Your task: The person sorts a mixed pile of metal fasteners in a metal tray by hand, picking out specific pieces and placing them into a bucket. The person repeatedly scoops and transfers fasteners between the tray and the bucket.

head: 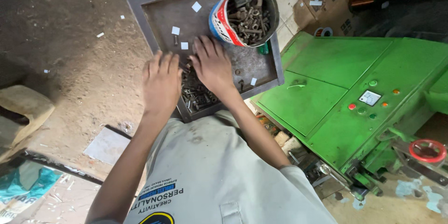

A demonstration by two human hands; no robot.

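Left hand (161,81): lies palm down over the near left part of the metal tray (158,18), fingers stretched out and slightly apart, resting on the heap of bolts and nuts (198,97); it clamps on nothing that can be seen.
Right hand (212,63): palm down just beside the left hand, further into the tray, fingers spread and laid flat on the tray floor and the upper edge of the heap; no single piece is seen pinched between them.
Heap of bolts and nuts: dark, rusty pieces piled in the near corner of the tray, partly hidden under both hands.
Metal tray: shallow, square, grey, with a raised rim, lying on the dirt floor (79,56) in front of the person.
Tin can (245,13): round, with a red, white and blue outside, tilted on its side in the far right part of the tray, mouth turned toward the camera, filled with more bolts and nuts; it is near the right hand's fingertips but apart from them.
White paper bits (175,30): small squares scattered on the tray floor beyond the fingers.
Green machine (326,84): a painted cabinet to the right of the tray, with small coloured buttons and a little dial on its sloping panel.
Red handwheel (428,150): at the machine's near right end.
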